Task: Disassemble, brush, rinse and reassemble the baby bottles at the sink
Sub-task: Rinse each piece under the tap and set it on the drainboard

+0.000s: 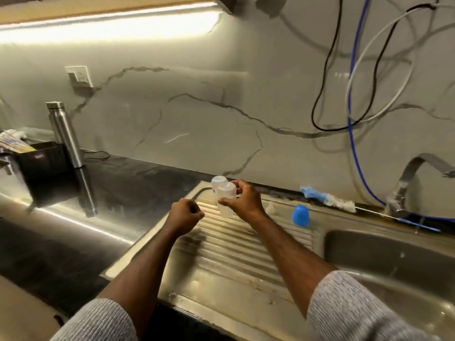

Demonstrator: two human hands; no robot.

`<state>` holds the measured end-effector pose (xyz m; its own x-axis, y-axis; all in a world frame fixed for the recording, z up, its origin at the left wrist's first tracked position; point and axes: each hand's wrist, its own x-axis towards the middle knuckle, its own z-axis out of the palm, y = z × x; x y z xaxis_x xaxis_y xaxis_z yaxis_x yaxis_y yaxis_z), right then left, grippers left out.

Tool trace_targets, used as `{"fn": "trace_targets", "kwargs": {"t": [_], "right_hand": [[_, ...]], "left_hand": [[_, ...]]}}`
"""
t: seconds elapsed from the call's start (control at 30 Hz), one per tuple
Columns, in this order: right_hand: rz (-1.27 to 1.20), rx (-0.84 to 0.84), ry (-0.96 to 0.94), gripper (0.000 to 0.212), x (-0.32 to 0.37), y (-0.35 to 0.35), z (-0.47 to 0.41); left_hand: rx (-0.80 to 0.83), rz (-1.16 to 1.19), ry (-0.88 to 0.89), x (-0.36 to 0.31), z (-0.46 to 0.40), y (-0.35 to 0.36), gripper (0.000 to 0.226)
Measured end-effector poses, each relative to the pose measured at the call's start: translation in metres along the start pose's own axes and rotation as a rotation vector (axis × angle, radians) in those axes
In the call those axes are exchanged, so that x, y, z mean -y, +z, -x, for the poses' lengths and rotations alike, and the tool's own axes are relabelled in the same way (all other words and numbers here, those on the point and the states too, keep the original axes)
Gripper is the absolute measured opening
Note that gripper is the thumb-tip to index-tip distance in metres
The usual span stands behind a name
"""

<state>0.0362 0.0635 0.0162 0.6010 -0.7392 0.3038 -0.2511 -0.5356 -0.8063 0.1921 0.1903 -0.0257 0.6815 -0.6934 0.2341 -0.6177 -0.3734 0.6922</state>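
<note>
My right hand (242, 201) grips a clear baby bottle (226, 195) that stands on the ridged steel drainboard (246, 244). A second clear bottle (218, 181) stands just behind it, partly hidden. My left hand (184, 215) hovers left of the bottles with its fingers curled; whether it holds something small I cannot tell. A blue bottle cap (300, 215) sits on the drainboard to the right. A small clear teat (270, 207) lies between my right hand and the cap. A blue-handled bottle brush (327, 196) lies along the back edge by the wall.
The sink basin (394, 262) opens at the right under a steel tap (408, 183). Black, white and blue cables (354, 148) hang down the marble wall. A steel flask (65, 134) and a black box (41, 158) stand on the dark counter at the left.
</note>
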Motion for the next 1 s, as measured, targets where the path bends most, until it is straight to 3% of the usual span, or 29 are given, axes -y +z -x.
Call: {"fn": "trace_targets", "kwargs": {"t": [0.4, 1.0], "right_hand": [[-0.047, 0.04, 0.057, 0.064, 0.0, 0.072, -0.021], [0.024, 0.09, 0.107, 0.084, -0.011, 0.052, -0.008]], "left_hand": [[0.051, 0.026, -0.054, 0.031, -0.016, -0.007, 0.01], [0.095, 0.008, -0.014, 0.006, -0.005, 0.003, 0.008]]}}
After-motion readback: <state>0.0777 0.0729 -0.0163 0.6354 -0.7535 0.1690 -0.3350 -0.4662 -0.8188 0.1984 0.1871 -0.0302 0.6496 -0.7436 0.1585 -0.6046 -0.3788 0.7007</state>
